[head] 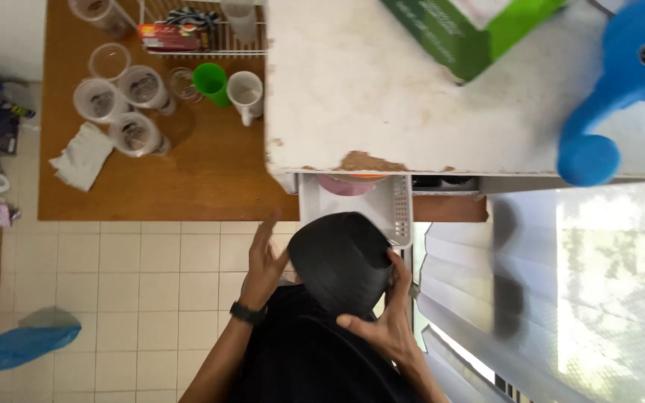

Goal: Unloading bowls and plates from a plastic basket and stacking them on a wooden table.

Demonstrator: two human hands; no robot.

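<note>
Black bowl (341, 263), inverted or tilted, base toward camera, held just below the white slotted basket (393, 205) that hangs under the chipped white shelf (382, 112). Surface looks matte and smooth; judged rigid plastic or coated ceramic, moderate weight, likely slippery on the curved wall, so the rim or the base edge is the safer place to hold. Right hand (384, 317): fingers curled around the bowl's lower right side, thumb along the wall, closed firmly on it. Left hand (264, 263): fingers extended and spread, palm just beside the bowl's left wall; contact cannot be confirmed, holds nothing. Black band on left wrist. Beyond: wooden table (203, 172) with clear cups (125, 93), a green cup (211, 80), a white mug (245, 92).
</note>
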